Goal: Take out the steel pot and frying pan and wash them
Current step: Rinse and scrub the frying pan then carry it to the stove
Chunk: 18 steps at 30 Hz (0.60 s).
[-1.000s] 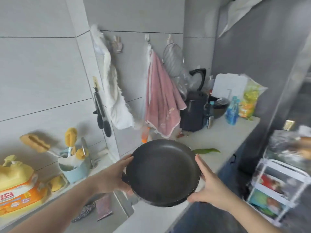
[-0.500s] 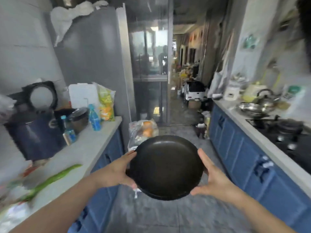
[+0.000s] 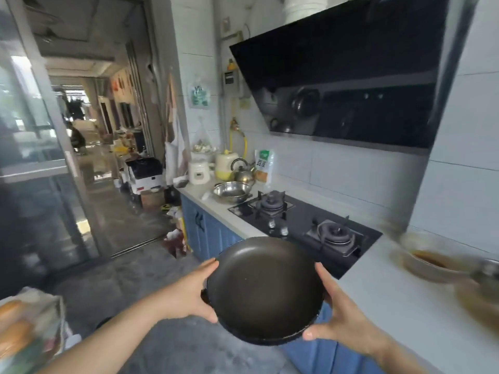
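Head view: round matte-black frying pan [image 3: 266, 288] between both hands.

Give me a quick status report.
Left hand and right hand grip frying pan by its rim. Pan empty, above the floor beside the counter. Nothing blocking.

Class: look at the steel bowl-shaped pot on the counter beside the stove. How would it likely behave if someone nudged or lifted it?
The steel pot looks thin-walled and empty, so probably light for its size. Its rounded bottom on the smooth counter suggests it may rock or slide when nudged. Being polished metal, it is likely rigid, not fragile, and perhaps slippery if wet.
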Available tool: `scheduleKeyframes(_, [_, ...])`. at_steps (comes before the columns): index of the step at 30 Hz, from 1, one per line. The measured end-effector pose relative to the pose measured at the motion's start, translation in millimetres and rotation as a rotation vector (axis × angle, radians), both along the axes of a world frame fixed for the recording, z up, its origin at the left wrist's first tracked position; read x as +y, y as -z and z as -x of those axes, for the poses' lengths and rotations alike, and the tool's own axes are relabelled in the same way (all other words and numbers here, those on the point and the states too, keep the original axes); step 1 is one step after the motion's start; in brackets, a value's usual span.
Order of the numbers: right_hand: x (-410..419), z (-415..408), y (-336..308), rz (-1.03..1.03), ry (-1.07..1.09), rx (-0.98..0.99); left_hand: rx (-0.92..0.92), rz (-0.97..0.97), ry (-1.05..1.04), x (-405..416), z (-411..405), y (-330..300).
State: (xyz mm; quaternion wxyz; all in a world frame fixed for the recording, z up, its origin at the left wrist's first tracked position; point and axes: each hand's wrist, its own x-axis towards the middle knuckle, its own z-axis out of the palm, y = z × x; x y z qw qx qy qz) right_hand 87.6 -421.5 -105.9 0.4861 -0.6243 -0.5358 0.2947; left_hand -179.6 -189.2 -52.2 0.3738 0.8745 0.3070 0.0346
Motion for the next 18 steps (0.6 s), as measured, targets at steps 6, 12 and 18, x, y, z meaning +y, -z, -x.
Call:
scheduleKeyframes(6, [-27.1,-69.2,21.5,0.017,0.274,-0.078,0.052,0.023,0.25,25.4,-133.4,3.8])
scheduleKeyframes(12, [-55.1,-142.5,42.9,0.074,0.493,-0.125,0.065,0.081,0.414,30.5,-257.5,29.2])
scheduleKeyframes(18, [-65.0,-236.5,64.6,0.167,0.559,-0.146,0.065,0.114,0.501,34.6,-379.3,60.8])
